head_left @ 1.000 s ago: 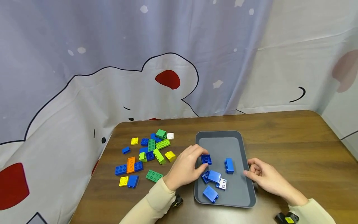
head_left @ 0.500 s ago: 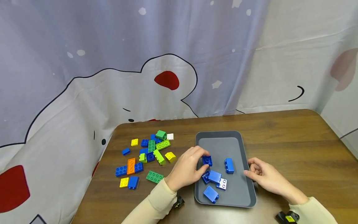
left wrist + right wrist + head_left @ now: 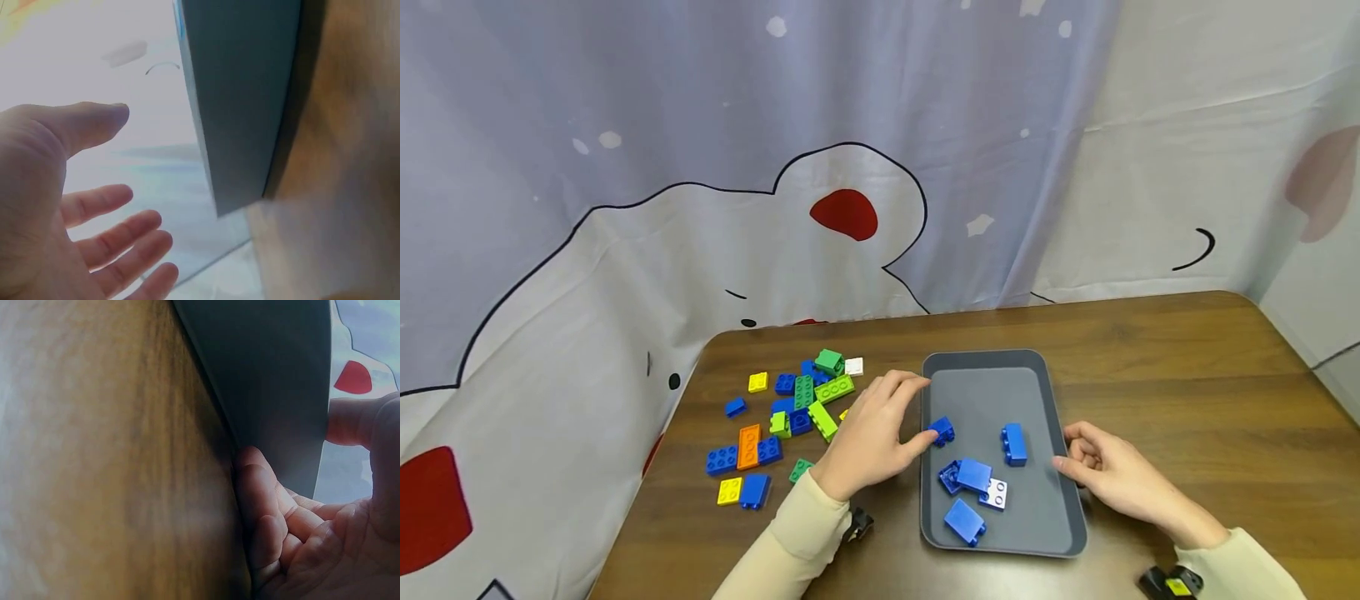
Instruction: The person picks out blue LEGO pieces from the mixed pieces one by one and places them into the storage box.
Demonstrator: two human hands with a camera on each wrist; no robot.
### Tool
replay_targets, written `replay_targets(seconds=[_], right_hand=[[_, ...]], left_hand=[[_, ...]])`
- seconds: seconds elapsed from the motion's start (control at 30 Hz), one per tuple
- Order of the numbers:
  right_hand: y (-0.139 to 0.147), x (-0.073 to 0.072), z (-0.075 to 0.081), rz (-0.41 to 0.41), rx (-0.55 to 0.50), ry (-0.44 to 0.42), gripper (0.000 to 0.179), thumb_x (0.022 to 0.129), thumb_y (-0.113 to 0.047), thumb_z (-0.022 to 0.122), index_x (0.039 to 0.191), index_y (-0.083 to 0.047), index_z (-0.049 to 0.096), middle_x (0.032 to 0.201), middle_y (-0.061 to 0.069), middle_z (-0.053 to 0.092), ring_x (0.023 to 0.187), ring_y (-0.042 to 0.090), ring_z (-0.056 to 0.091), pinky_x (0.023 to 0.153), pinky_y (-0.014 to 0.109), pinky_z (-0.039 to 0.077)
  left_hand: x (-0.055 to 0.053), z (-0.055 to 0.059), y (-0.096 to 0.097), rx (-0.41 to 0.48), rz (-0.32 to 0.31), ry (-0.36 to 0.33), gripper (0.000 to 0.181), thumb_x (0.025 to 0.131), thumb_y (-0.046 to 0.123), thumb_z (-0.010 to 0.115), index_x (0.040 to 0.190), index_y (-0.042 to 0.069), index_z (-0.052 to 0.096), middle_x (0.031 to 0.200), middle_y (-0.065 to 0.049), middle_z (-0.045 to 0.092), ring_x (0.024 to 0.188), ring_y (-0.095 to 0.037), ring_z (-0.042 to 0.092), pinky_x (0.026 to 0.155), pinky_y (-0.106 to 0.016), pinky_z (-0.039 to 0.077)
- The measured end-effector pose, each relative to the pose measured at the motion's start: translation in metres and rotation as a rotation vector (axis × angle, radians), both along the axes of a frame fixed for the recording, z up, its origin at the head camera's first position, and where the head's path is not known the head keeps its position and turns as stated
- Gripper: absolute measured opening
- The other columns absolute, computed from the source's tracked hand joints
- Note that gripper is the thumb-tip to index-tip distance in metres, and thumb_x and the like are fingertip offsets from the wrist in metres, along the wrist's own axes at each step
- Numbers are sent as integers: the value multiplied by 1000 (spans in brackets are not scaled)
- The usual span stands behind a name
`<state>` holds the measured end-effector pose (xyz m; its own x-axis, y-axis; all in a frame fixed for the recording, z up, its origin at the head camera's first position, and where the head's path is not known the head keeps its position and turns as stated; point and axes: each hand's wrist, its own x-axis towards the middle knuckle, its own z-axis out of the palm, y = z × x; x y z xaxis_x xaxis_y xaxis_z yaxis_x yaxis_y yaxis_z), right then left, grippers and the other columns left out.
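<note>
In the head view, my left hand (image 3: pixel 871 440) hovers at the left edge of a grey tray (image 3: pixel 988 392), fingers spread and holding nothing. Just past its thumb tip, a small dark blue toy brick (image 3: pixel 943 432) lies inside the tray. The left wrist view also shows this hand (image 3: pixel 94 219) with thumb and fingers apart, beside the tray's outer wall (image 3: pixel 240 94). My right hand (image 3: pixel 1108 479) pinches the tray's right side, thumb at the rim and curled fingers (image 3: pixel 257 494) against the outer wall. Nearer the tray's front lie several blue bricks (image 3: pixel 965 522) and a white one (image 3: pixel 994 494).
Left of the tray, loose bricks in green, blue, yellow and orange (image 3: pixel 748 447) are scattered on the wooden table (image 3: pixel 1180 375). A white brick (image 3: pixel 853 367) lies at their back. Inside the tray, one blue brick (image 3: pixel 1015 444) stands apart, right of centre. A patterned curtain (image 3: pixel 737 108) hangs behind.
My left hand has let go of the small blue brick, leaving it in the tray tipped differently, and has drawn back left with its fingers spread. My right hand stays on the tray.
</note>
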<state>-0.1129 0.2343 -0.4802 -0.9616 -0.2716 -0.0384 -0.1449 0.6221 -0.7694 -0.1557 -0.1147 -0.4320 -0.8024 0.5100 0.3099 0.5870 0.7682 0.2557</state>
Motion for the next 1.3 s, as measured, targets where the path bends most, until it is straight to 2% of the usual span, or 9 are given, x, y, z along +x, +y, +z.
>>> replay_targets(seconds=[0.3,0.53,0.8,0.97,1.17,1.3], right_hand=[[-4,0,-1,8,-13,12,45,97,-29,72,125,4,60,76,-6,54,67,1,50,66,21,43],[-5,1,-3,15,-33,15,44,97,-28,72,124,4,60,75,-7,54,66,1,50,65,21,43],[-3,2,-1,17,-26,23,45,97,-29,72,124,4,60,76,-7,54,67,0,50,65,21,43],[-2,3,-1,8,-27,27,44,96,-28,72,123,5,60,75,-7,54,66,1,50,65,21,43],[0,2,-1,3,-30,19,44,97,-28,72,124,5,60,75,-6,54,65,1,50,64,21,43],[1,2,0,9,-34,22,43,97,-27,72,123,4,60,74,-7,54,64,1,49,65,21,43]], left_hand=[[-6,6,-34,-16,93,-20,65,89,44,78,144,15,57,139,-2,59,124,-22,60,108,-43,52],[-4,0,-69,-72,151,-32,64,89,41,79,143,13,58,138,-5,59,122,-25,59,105,-45,53],[-4,-8,-106,-125,239,-19,57,85,20,79,138,8,63,129,-11,64,114,-33,63,96,-52,55],[-8,-13,-119,-169,289,-32,55,86,21,78,136,4,63,127,-16,64,112,-37,63,91,-55,55],[-12,-15,-129,-200,292,-47,46,86,18,77,128,4,68,123,-16,65,108,-36,66,89,-57,56],[-15,-15,-131,-246,317,-78,45,83,20,81,123,5,69,119,-16,66,104,-34,66,89,-56,56]])
